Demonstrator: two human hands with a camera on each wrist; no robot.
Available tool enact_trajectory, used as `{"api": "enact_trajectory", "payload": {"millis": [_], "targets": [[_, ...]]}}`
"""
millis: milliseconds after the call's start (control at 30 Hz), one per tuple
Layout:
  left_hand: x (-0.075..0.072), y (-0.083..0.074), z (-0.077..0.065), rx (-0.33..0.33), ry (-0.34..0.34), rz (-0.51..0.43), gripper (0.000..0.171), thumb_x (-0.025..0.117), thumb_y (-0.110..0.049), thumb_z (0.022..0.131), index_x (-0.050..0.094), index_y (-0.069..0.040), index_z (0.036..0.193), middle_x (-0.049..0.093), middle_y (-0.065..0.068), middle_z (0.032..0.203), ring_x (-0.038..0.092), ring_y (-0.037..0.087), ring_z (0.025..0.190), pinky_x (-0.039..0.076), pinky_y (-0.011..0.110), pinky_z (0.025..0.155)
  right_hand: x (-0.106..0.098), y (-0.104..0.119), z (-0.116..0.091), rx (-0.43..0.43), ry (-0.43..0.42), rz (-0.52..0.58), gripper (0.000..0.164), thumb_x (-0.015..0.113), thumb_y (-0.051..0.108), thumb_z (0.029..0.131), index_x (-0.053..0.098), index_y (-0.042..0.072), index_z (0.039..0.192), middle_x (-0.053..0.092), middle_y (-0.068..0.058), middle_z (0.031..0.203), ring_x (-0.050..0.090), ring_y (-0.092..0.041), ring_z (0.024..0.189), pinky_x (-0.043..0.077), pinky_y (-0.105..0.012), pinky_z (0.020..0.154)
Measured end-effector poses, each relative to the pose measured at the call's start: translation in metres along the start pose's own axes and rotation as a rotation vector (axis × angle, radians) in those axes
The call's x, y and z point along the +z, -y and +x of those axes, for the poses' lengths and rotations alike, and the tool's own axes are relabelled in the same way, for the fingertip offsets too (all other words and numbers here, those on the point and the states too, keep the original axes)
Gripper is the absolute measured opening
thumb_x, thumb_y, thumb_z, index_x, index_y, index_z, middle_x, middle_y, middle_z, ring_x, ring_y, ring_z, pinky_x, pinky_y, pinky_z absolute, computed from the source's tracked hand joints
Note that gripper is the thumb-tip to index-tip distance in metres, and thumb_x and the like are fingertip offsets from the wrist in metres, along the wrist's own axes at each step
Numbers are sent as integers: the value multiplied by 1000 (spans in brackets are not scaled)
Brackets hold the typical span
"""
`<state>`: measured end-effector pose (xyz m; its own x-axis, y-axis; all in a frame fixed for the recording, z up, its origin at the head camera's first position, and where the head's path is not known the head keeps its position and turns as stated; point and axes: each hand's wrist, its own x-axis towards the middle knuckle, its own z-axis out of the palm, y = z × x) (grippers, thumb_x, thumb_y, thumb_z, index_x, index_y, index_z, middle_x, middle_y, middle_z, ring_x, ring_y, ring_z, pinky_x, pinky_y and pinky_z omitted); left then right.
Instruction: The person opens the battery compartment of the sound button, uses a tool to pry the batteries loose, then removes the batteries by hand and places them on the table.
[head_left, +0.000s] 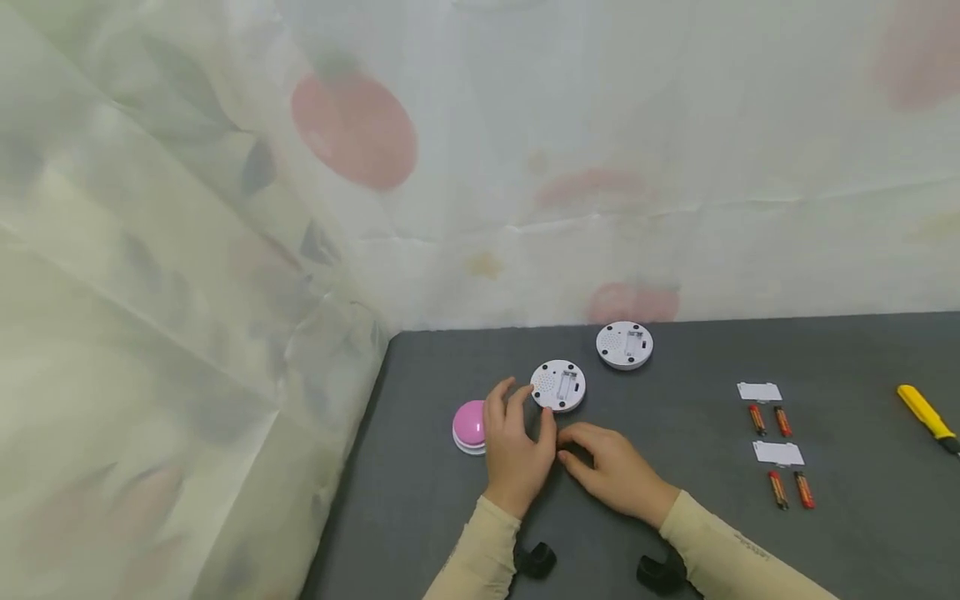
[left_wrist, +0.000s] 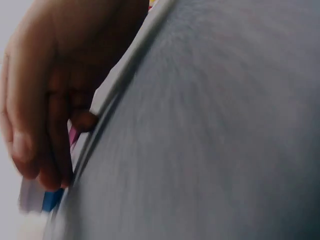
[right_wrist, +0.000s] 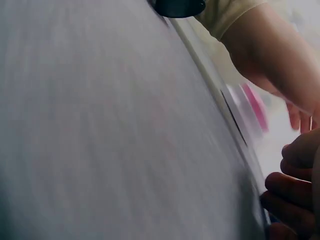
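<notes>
In the head view, a white round button base (head_left: 567, 393) lies with its bare battery compartment facing up. My left hand (head_left: 517, 454) is spread at its near left side, with the index fingertip and thumb tip right at the rim. A button with a pink dome (head_left: 469, 423) stands just left of this hand, partly covered by it. My right hand (head_left: 615, 471) hovers close by with loosely bent fingers and nothing visible in them. Below the left fingers in the left wrist view, a blue part (left_wrist: 52, 200) shows beside a white edge.
Another upturned white base (head_left: 624, 345) lies farther back. On the right are two white battery covers (head_left: 759, 392), several red batteries (head_left: 780, 421) and a yellow-handled screwdriver (head_left: 924, 411). A patterned curtain (head_left: 525, 167) hangs behind and left of the grey table (head_left: 675, 400).
</notes>
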<state>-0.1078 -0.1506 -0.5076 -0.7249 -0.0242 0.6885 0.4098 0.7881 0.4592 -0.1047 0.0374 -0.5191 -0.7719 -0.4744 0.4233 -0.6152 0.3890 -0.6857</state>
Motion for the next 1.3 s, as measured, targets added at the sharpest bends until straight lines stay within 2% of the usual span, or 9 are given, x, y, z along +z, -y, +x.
{"api": "enact_trajectory", "payload": {"millis": [100,200,333,433,500,667,833,1067,1300], "targets": [[-20,17,-6,-24,-71,28,32,81,-15,94,74,-3,122,63,24,138,55,41,129,49,55,104,12,7,5,-4,37,18,20,78,11,102,76,16,121,75,7,122,71,-11,112,60,-41,93],[-38,36,-13,-134,-93,51,34,83,-11,89,74,-2,120,65,22,136,55,41,127,46,56,105,22,14,11,17,47,8,29,79,12,102,74,10,130,74,3,130,70,-16,120,59,-45,99],[-56,57,-22,-337,-55,71,41,85,-12,90,71,-2,128,65,18,135,56,39,126,44,58,105,38,21,23,52,49,-8,47,79,17,102,66,7,146,70,-1,138,67,-18,129,56,-46,105],[-63,65,-26,-423,-7,66,45,84,-16,93,69,-2,133,66,16,136,59,38,126,46,59,105,50,25,34,71,39,-8,57,80,20,101,60,7,153,68,-4,142,67,-18,129,56,-46,106],[-65,67,-27,-433,26,56,45,82,-18,95,69,-1,135,68,16,136,61,38,126,46,61,106,58,27,41,75,26,-12,62,82,20,100,58,6,155,67,-7,144,68,-18,126,57,-45,103],[-66,65,-27,-400,80,47,39,78,-19,99,71,0,133,72,16,131,65,39,122,44,63,107,73,31,57,73,0,-75,69,86,21,95,58,2,155,65,-13,149,68,-26,124,57,-49,101],[-67,62,-26,-407,72,43,38,77,-18,100,71,0,133,74,17,128,66,38,120,44,62,107,78,32,65,69,-5,-141,66,87,24,93,62,3,151,69,-12,145,67,-32,126,57,-51,103],[-65,60,-25,-431,82,-13,37,76,-17,101,70,1,134,72,17,128,65,36,122,52,59,104,73,30,64,79,15,-123,65,86,24,95,62,4,152,68,-11,146,65,-31,130,54,-49,107],[-65,59,-28,-321,73,35,23,80,-16,96,73,-2,113,72,8,104,68,28,99,56,49,86,65,31,53,98,39,-70,64,86,19,95,62,2,151,67,-11,147,64,-29,132,54,-48,108]]}}
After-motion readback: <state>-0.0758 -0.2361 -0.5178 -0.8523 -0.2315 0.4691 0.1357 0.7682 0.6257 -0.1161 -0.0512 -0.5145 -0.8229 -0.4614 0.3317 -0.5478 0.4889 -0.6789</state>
